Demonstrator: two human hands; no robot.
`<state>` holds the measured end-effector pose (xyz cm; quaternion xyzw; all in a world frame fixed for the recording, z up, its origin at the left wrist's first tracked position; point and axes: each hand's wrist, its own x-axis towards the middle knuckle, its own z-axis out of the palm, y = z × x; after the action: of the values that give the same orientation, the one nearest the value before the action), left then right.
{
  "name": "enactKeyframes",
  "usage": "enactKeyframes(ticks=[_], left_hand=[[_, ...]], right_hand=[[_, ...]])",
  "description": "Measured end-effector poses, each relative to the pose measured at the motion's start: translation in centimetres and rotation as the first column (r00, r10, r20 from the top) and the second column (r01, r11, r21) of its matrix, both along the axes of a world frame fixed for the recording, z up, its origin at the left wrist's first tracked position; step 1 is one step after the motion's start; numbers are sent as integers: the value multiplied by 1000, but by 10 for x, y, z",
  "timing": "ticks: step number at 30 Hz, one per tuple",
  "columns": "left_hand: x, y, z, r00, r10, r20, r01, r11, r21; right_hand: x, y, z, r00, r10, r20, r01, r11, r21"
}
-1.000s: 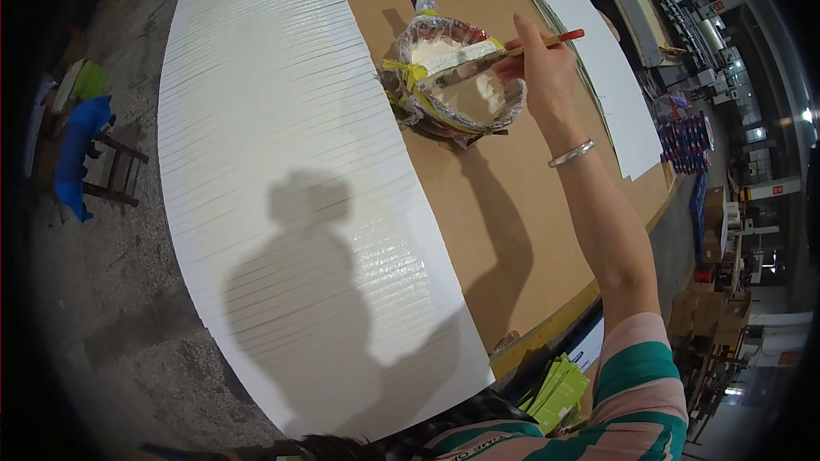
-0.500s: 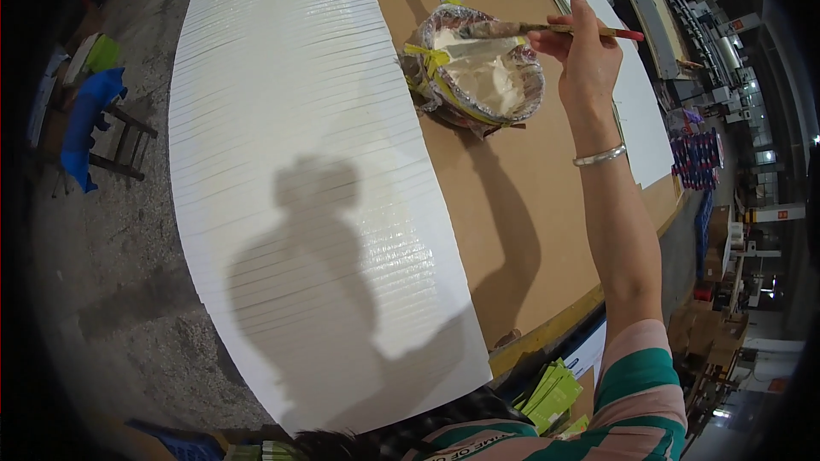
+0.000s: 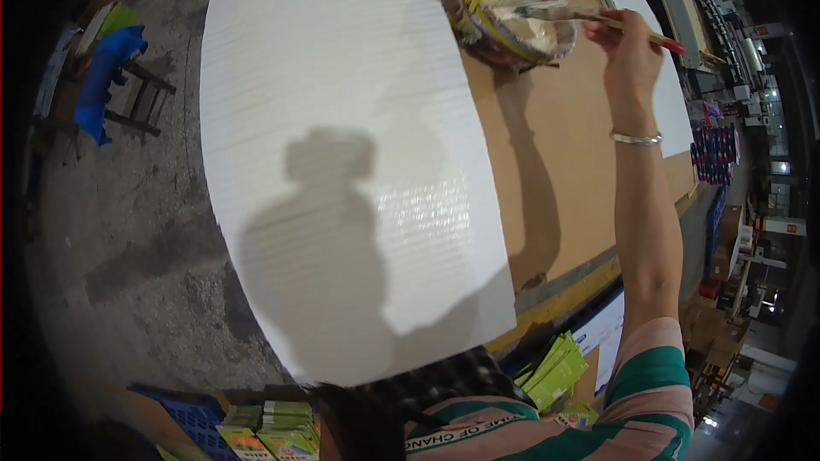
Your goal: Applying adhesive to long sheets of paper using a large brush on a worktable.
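My right hand (image 3: 629,47) reaches far forward and grips a paintbrush (image 3: 598,19) with a red handle end. The brush's bristles lie over a taped-up bowl (image 3: 504,13) of pale paste that stands on the brown board (image 3: 564,162). A silver bangle (image 3: 636,138) circles my right wrist. A large white corrugated sheet (image 3: 342,145) lies to the left of the bowl, with my shadow across it. My left hand is not in view.
A blue stool (image 3: 107,85) stands on the concrete floor at the left. Stacks of green packets lie near my body (image 3: 555,367) and at the lower left (image 3: 265,427). Another white sheet (image 3: 649,51) lies beyond the board at the right. Shelves and boxes crowd the right edge.
My view has tilted, so bowl and hand sit higher and further right in the picture. The brush stays over the bowl, its bristles now resting across the paste.
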<state>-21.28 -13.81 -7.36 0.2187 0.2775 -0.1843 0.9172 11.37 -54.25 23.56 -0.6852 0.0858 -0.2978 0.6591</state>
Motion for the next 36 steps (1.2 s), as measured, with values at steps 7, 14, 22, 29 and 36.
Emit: enactKeyframes(ticks=[7, 14, 22, 29, 36], left_hand=[[-104, 39, 29, 990, -28, -136, 27, 1000, -11], [-27, -4, 113, 983, -164, 80, 182, 929, -323], [-20, -15, 145, 965, -84, -249, 20, 968, -249], [-24, -12, 132, 991, -78, -104, 39, 942, -334], [-20, -17, 137, 992, -41, -115, 11, 967, -254]], right_hand=[[-143, 54, 72, 961, 259, -98, -268, 958, -100], [-291, 134, 28, 881, 424, -213, -426, 904, 35], [-358, 194, -14, 898, 193, -395, -243, 967, -80], [-419, 201, -34, 845, 242, -478, -441, 820, -365], [-390, 212, -36, 915, 66, -399, -228, 898, -375]])
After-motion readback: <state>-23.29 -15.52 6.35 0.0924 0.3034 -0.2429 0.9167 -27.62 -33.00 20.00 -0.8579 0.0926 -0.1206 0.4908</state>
